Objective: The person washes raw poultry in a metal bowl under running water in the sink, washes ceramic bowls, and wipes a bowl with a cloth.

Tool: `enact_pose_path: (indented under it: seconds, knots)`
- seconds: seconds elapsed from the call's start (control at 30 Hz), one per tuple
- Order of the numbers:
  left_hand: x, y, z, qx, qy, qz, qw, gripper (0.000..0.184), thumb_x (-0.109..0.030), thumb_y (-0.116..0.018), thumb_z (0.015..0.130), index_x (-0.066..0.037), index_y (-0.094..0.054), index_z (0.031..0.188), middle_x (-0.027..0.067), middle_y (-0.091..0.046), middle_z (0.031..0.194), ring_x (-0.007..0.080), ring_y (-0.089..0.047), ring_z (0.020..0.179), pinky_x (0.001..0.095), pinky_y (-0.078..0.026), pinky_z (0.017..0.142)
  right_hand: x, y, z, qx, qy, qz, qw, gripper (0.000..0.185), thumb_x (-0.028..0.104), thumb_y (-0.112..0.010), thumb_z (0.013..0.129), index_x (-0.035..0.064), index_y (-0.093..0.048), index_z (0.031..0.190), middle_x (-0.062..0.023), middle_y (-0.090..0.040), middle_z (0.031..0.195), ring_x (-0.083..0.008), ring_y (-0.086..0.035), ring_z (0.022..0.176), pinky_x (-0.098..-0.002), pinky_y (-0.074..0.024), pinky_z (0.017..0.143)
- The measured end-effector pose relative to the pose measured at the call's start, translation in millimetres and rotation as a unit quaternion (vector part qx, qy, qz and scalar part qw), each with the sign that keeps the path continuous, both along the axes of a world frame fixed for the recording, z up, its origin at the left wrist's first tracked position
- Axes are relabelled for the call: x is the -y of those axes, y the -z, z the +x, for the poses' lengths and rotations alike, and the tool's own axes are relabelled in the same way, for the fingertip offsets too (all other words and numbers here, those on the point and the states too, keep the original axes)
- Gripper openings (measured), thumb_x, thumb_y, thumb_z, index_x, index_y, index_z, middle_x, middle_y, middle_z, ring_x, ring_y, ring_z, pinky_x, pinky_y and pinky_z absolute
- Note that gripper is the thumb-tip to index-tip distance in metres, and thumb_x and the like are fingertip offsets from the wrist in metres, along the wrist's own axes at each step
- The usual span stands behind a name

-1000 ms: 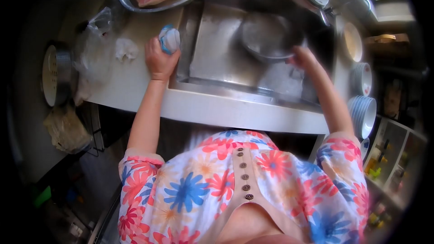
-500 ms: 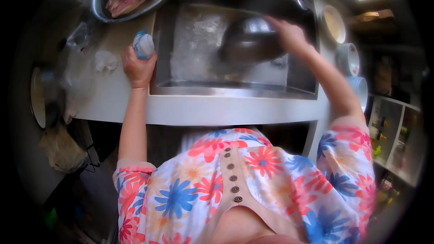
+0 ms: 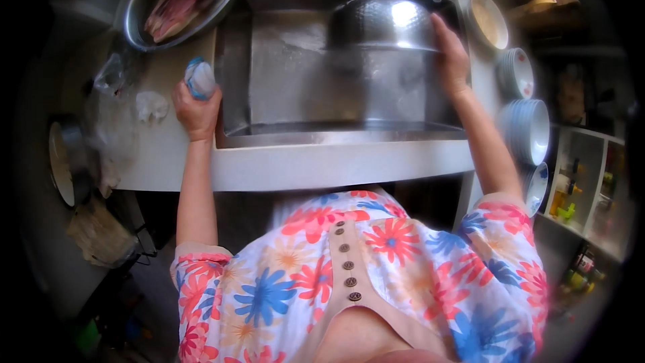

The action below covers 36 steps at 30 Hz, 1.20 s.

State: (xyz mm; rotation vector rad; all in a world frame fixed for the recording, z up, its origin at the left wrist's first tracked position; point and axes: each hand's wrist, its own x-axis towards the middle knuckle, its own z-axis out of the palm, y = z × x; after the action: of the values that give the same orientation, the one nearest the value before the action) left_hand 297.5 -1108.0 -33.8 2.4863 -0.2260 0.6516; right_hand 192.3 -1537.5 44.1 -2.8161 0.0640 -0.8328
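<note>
My left hand [image 3: 197,111] is closed around a small white-and-blue packet [image 3: 200,79], resting by the sink's left edge. What is inside the packet I cannot make out. My right hand [image 3: 453,54] grips the right rim of a shiny metal basin [image 3: 379,23]. The basin is tilted over the sink [image 3: 295,87], its outer wall facing me and its inside hidden. Some of its lower edge is blurred.
A metal bowl [image 3: 134,27] with raw meat [image 3: 191,0] stands back left. A crumpled white tissue [image 3: 152,106] and a clear plastic bag [image 3: 114,121] lie on the left counter. Stacked bowls [image 3: 531,131], plates and a round tan board [image 3: 489,20] line the right side.
My right hand has turned the basin and lifted it towards the back of the sink. Water or foam on the sink floor looks thinner. My left hand keeps its hold on the packet.
</note>
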Motion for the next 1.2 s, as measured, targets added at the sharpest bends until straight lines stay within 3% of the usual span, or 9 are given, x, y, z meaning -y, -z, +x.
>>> enact_pose_path:
  seconds: [0.23,0.37,0.47,0.57,0.6,0.87,0.97,1.07,1.2]
  knots:
    - [2,-2,0,-0.003,-0.003,0.001,1.0,0.045,-0.022,-0.07,0.055,-0.001,-0.047,0.088,0.016,-0.05,0.083,0.0343,-0.049,0.08,0.0407,-0.041,0.069,0,30,2,-0.021,0.05,0.1,0.994,0.053,-0.002,-0.053,0.068,0.0207,-0.046,0.116,-0.0061,-0.057,0.082,-0.0225,-0.056,0.073,-0.0306,-0.0459,0.066]
    - [3,-2,-1,-0.005,-0.013,-0.004,1.0,0.046,-0.022,-0.07,0.054,-0.001,-0.047,0.088,0.0163,-0.051,0.083,0.0347,-0.049,0.08,0.0407,-0.041,0.069,-15,49,2,-0.061,0.062,0.178,0.98,0.045,0.003,-0.048,0.071,0.0175,-0.048,0.114,-0.0128,-0.059,0.092,-0.0297,-0.057,0.084,-0.0339,-0.0442,0.074]
    - [4,-3,-1,-0.001,-0.008,-0.014,1.0,0.046,-0.022,-0.07,0.054,-0.001,-0.048,0.088,0.0166,-0.051,0.083,0.0351,-0.049,0.08,0.0406,-0.041,0.07,-37,74,12,-0.251,0.144,0.246,0.925,0.039,0.007,-0.048,0.066,0.0078,-0.053,0.104,-0.0186,-0.059,0.081,-0.032,-0.058,0.078,-0.0369,-0.0445,0.072]
    - [5,-3,-1,-0.004,-0.012,-0.011,1.0,0.045,-0.022,-0.07,0.054,-0.001,-0.048,0.087,0.0167,-0.051,0.083,0.0352,-0.049,0.08,0.0407,-0.041,0.07,-61,110,25,-0.33,0.162,0.544,0.754,0.024,0.006,-0.049,0.069,-0.0018,-0.055,0.091,-0.0137,-0.058,0.069,-0.0243,-0.06,0.055,-0.0337,-0.0492,0.04]
    - [6,-3,-1,-0.004,-0.011,-0.012,1.0,0.045,-0.022,-0.071,0.054,-0.001,-0.048,0.087,0.0168,-0.051,0.083,0.0352,-0.049,0.08,0.0407,-0.041,0.069,-63,120,28,-0.365,0.131,0.604,0.696,0.022,0.005,-0.049,0.069,-0.005,-0.054,0.088,-0.014,-0.058,0.07,-0.0242,-0.059,0.054,-0.033,-0.0489,0.04]
    - [3,2,0,-0.011,-0.011,-0.026,1.0,0.046,-0.022,-0.071,0.054,0.0,-0.048,0.087,0.0171,-0.051,0.082,0.0352,-0.049,0.078,0.0402,-0.041,0.068,-78,158,50,-0.47,0.116,0.675,0.557,0.036,0.026,-0.059,0.074,-0.0006,-0.051,0.098,-0.0121,-0.058,0.078,-0.0224,-0.059,0.058,-0.0323,-0.0488,0.045]
    - [3,0,1,-0.002,-0.006,-0.014,1.0,0.046,-0.022,-0.071,0.054,0.0,-0.048,0.088,0.0172,-0.051,0.082,0.0351,-0.049,0.078,0.0399,-0.041,0.068,-50,153,50,-0.434,0.069,0.612,0.658,0.055,0.043,-0.06,0.072,0.0051,-0.048,0.11,-0.0122,-0.054,0.094,-0.0223,-0.059,0.069,-0.0349,-0.0486,0.049]
    - [5,-3,0,-0.01,-0.006,-0.011,1.0,0.046,-0.022,-0.071,0.054,-0.001,-0.048,0.089,0.0171,-0.051,0.082,0.0353,-0.049,0.077,0.04,-0.041,0.068,13,172,47,-0.333,0.177,0.212,0.902,0.056,0.041,-0.06,0.07,0.0049,-0.049,0.112,-0.0198,-0.055,0.103,-0.0302,-0.056,0.089,-0.0351,-0.0428,0.078]
    - [2,2,2,-0.027,-0.008,-0.015,1.0,0.045,-0.023,-0.071,0.055,-0.002,-0.049,0.088,0.0171,-0.05,0.081,0.0354,-0.049,0.076,0.0408,-0.041,0.066,81,220,5,-0.432,0.166,0.036,0.886,0.045,0.032,-0.058,0.072,0.021,-0.047,0.115,-0.015,-0.045,0.116,-0.0335,-0.05,0.097,-0.0391,-0.0403,0.084]
